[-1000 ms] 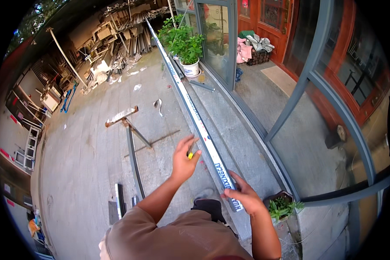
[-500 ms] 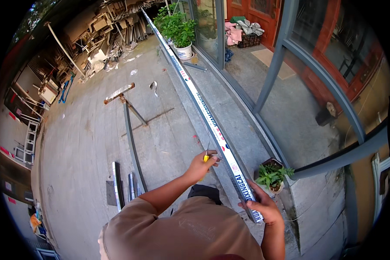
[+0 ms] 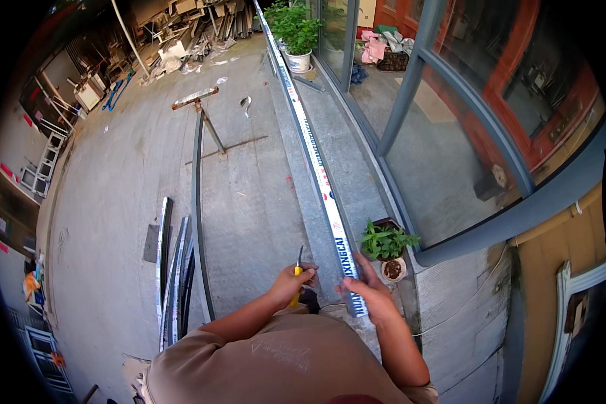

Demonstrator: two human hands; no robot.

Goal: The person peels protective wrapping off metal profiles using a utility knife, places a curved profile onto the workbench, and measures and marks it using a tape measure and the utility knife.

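Far L, we see a bunch of shorter bars (image 3: 163,256) lying on the concrete, some w/ printed wrap on; they're well apart from both hands. Next, a T-shaped metal stand (image 3: 196,101), w/ a long grey bar (image 3: 196,202) running from near it toward us. R of that, a pale curled scrap (image 3: 248,106) on the floor; can't tell what it's from.

Approx. centre, our L hand (image 3: 288,287) is closed round a yellow-handled knife (image 3: 297,271), thin blade out & pointing away from us. The blade is apart from the long wrapped bar (image 3: 309,145), which lies just R of it, running from our R hand up past a white-potted shrub (image 3: 299,62) nr the top.

Our R hand (image 3: 374,295) grips that bar nr its close end, thumb over the top, fingers down the R side. Just beyond, a leafy potted plant (image 3: 386,240) & a small pot (image 3: 392,270).

Progress, as we judge it: bar in hand & knife ready = done. Wrap covers the top face, w/ no slit or lifted edge AFAICT, so all visible wrapped length looks unworked. Underside's hidden; can't tell there.
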